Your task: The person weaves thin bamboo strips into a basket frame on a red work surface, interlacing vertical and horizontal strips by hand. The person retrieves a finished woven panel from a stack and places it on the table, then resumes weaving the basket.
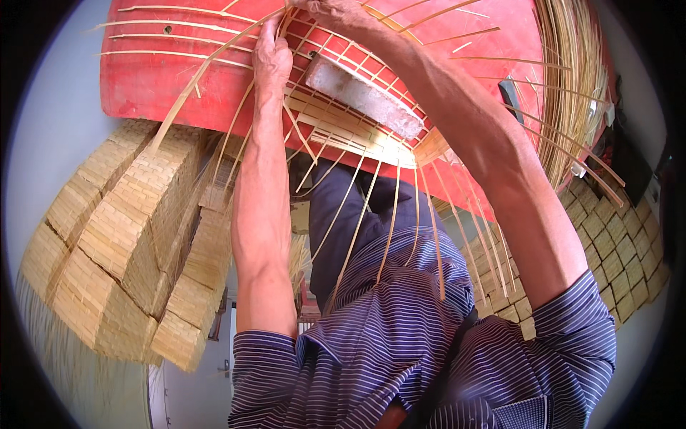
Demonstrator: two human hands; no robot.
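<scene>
A half-woven bamboo basket (343, 132) lies on a red tabletop (164, 75), with an open lattice base and loose strips fanning out on all sides. A pale, worn block (364, 96) rests on the lattice. At its far left corner my left hand (273, 61) is closed on a long bamboo strip (196, 79), whose tail slants down to the left past the table edge. My right hand (321, 8) reaches across to the same corner, bent round the strip's upper part. Its fingertips are partly cut off by the top of the picture.
Stacks of woven bamboo pieces (136, 222) stand below the table at the left, and more woven pieces (614, 243) lie at the lower right. A thick bundle of split strips (572, 93) hangs along the table's right edge. A dark object (510, 96) lies near that side.
</scene>
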